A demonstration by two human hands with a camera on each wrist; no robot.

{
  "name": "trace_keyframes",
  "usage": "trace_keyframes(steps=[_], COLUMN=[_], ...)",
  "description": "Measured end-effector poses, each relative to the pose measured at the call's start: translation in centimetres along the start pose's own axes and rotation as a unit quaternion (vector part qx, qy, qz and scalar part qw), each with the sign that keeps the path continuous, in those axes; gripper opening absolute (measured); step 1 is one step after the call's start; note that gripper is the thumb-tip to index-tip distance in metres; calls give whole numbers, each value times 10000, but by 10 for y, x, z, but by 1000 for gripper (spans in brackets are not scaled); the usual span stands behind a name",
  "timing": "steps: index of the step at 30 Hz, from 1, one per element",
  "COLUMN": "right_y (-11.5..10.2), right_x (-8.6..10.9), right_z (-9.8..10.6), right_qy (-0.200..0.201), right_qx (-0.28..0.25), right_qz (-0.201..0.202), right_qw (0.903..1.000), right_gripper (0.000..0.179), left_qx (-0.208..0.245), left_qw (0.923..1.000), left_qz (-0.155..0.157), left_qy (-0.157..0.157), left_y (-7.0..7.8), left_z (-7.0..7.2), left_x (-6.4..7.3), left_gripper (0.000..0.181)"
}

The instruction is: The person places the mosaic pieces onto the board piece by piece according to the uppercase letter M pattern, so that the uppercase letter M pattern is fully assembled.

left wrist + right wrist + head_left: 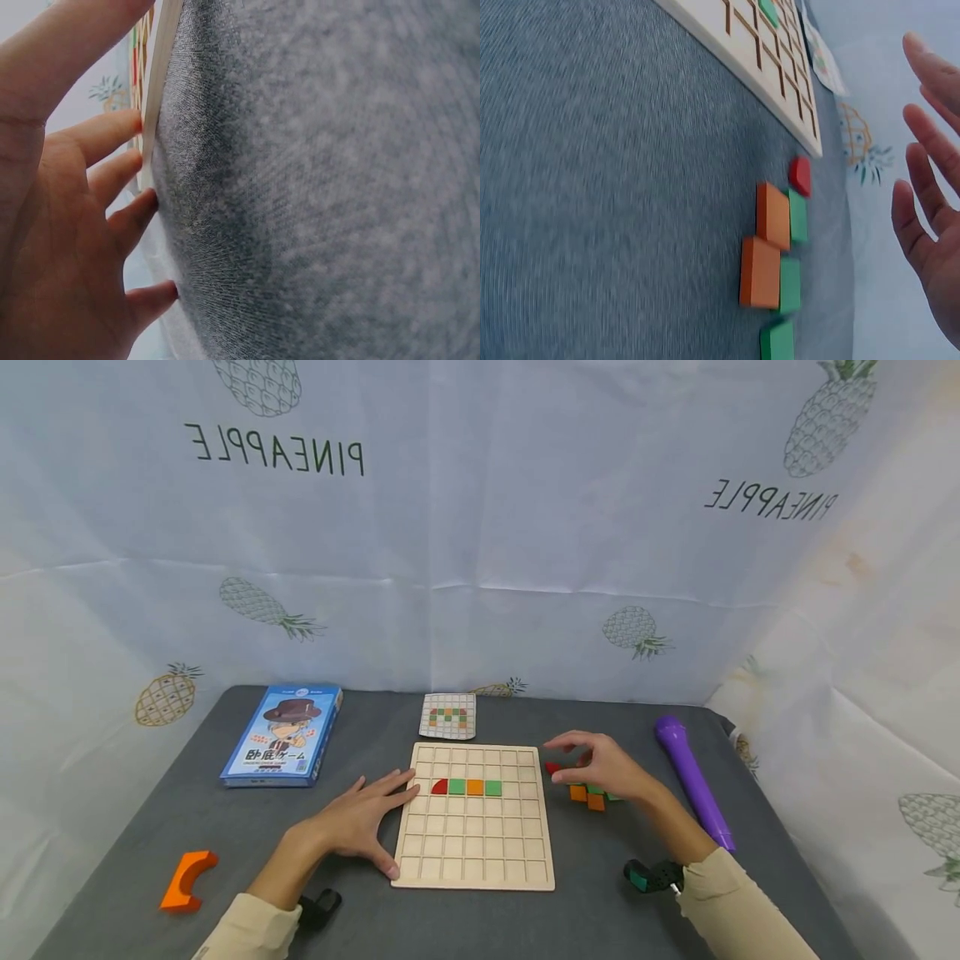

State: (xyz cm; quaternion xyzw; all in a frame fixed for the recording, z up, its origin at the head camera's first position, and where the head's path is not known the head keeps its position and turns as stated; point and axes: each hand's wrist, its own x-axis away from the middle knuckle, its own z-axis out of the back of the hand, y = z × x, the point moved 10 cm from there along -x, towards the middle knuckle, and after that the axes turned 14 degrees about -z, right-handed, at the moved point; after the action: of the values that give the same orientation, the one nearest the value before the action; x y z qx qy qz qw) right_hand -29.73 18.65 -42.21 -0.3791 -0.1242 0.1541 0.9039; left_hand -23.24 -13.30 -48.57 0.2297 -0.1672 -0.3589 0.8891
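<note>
A pale wooden grid board (474, 847) lies in the middle of the table. One of its upper rows holds a red quarter-round piece (439, 787), a green tile (457, 787), an orange tile (475, 787) and a second green tile (492, 787). My left hand (352, 821) is spread along the board's left edge, thumb at the near corner and fingertips at the side. Off the right side, my right hand (607, 767) hovers with fingers apart and nothing between them. Below it lie a loose red piece (800, 176), orange blocks (761, 272) and green blocks (790, 285), partly covered in the head view.
Behind the board lies a pattern card (447, 717) with a coloured grid. A blue game box (282, 737) is at the back left, an orange arch block (184, 882) at the front left. A purple toy microphone (694, 781) lies on the right. Pineapple-print cloth (480, 527) surrounds the table.
</note>
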Motion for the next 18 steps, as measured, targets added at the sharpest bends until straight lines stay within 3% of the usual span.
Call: trace_keyframes(steps=[10,18], right_y=[29,39], right_x=[8,4], right_z=[16,9], right_qy=[271,235], right_qx=[146,173], right_qz=[-308,-308], right_qw=[9991,9991], right_gripper=[47,47], left_qx=[-60,1], left_qw=[10000,10000], left_qz=[-31,7], left_qy=[10,-24], left_y=[-1,1], left_z=[1,1], left_x=[-3,-2], left_gripper=[124,124])
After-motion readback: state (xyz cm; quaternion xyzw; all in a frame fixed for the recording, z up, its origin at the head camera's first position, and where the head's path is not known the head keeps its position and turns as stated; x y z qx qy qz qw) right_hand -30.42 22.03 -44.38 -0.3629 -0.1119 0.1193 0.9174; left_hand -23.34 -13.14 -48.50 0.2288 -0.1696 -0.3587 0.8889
